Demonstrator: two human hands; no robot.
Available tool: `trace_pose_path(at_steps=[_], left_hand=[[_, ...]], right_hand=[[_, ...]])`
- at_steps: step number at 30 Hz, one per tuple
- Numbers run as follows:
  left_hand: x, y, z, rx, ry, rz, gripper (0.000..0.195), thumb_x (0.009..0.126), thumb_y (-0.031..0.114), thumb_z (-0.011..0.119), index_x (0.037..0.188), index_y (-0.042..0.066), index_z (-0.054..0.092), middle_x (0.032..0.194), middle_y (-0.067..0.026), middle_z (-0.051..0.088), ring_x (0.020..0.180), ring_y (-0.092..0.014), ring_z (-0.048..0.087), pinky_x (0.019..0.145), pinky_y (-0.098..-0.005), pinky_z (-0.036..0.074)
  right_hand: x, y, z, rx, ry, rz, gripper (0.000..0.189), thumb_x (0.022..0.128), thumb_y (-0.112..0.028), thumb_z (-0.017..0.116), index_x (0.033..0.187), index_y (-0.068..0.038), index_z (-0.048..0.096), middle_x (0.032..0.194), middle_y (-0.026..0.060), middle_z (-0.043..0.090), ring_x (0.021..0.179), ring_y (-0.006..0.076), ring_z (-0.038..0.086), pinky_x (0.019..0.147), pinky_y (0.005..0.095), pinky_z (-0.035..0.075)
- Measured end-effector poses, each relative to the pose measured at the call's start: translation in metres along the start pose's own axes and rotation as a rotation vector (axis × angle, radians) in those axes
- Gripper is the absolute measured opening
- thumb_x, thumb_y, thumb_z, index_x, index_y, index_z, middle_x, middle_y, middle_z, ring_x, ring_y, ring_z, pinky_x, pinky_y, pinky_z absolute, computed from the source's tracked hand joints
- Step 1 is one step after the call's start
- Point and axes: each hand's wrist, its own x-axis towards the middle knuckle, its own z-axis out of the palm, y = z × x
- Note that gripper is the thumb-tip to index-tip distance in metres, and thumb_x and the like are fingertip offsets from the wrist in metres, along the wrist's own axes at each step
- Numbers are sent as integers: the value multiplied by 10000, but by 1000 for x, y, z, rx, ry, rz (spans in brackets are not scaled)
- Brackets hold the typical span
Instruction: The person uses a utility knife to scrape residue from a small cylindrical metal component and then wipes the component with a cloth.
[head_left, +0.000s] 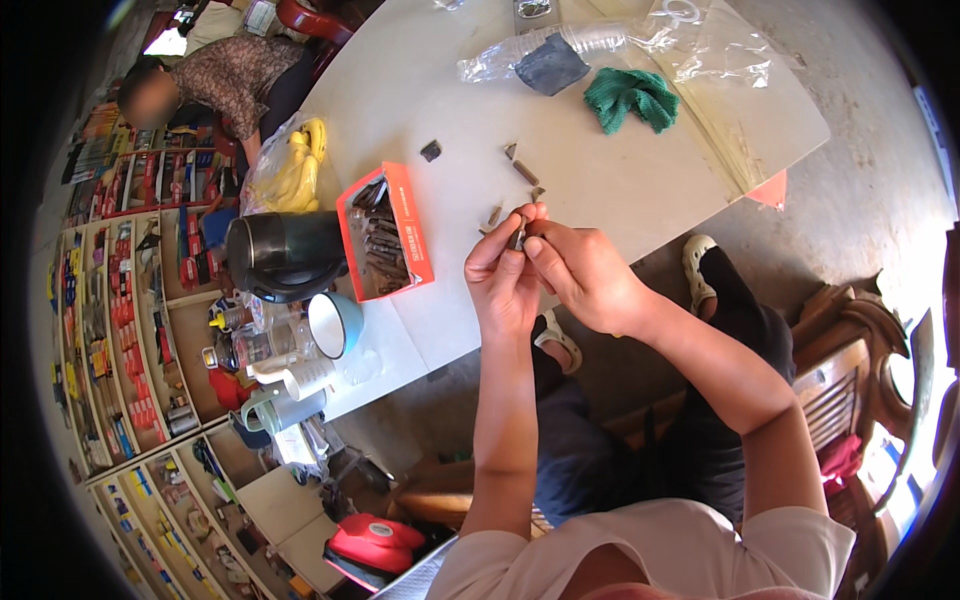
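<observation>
Both hands meet above the table's near edge. My left hand (506, 281) pinches a small dark brown piece (517, 234) between thumb and fingers. My right hand (581, 262) closes on the same spot from the right, thumb and forefinger against the piece; whether it holds a separate bit is hidden. On the table (450, 187) just beyond lie a short brown stick-like piece (526, 172), a small dark chip (511, 151), a curved fragment (538, 193) and a smaller brown piece (495, 215). A red open box (411, 232) of many dark brown pieces stands to the left.
Left of the box are a black kettle (281, 251), a blue cup (336, 324), a white measuring jug (309, 379) and bagged bananas (296, 176). A green cloth (631, 100), dark grey cloth (552, 64) and clear plastic lie at the far side. Another person (232, 82) sits at upper left.
</observation>
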Motion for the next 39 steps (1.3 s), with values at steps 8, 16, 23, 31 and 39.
trace_pose_path(at_steps=[8,16,23,31,39], left_hand=[[0,1,1,-6,3,-25,316,902,146,622,1207,63,620,1252,-128,590,1198,-293,510,1081,-447,375],[-1,-4,2,-28,-9,-3,327,899,143,623,1212,51,611,1257,-126,585,1224,-278,501,1097,-447,365],[-2,-9,2,-49,-8,26,339,890,161,635,1207,45,613,1248,-141,585,1229,-299,493,1091,-453,371],[0,-3,3,-42,1,-36,321,900,123,621,1211,45,611,1259,-136,582,1232,-293,490,1085,-442,380],[-2,-1,1,-48,-12,-58,317,902,117,615,1215,65,613,1277,-120,574,1244,-285,481,1104,-438,355]], right_hand=[[0,3,-4,-34,-18,-33,247,990,-175,438,847,18,496,650,153,544,581,306,537,562,388,439],[1,-6,-7,-59,-8,-30,271,980,-204,444,858,32,496,687,226,560,634,413,569,587,450,448],[-2,-2,-6,-45,8,-17,262,980,-211,439,868,17,505,688,221,567,642,415,569,594,459,453],[0,-4,-10,-38,-49,-13,231,981,-196,439,904,15,492,707,229,574,664,426,578,595,453,453],[0,0,-8,-81,-27,-45,254,985,-206,450,879,22,490,706,232,565,670,423,569,600,442,451]])
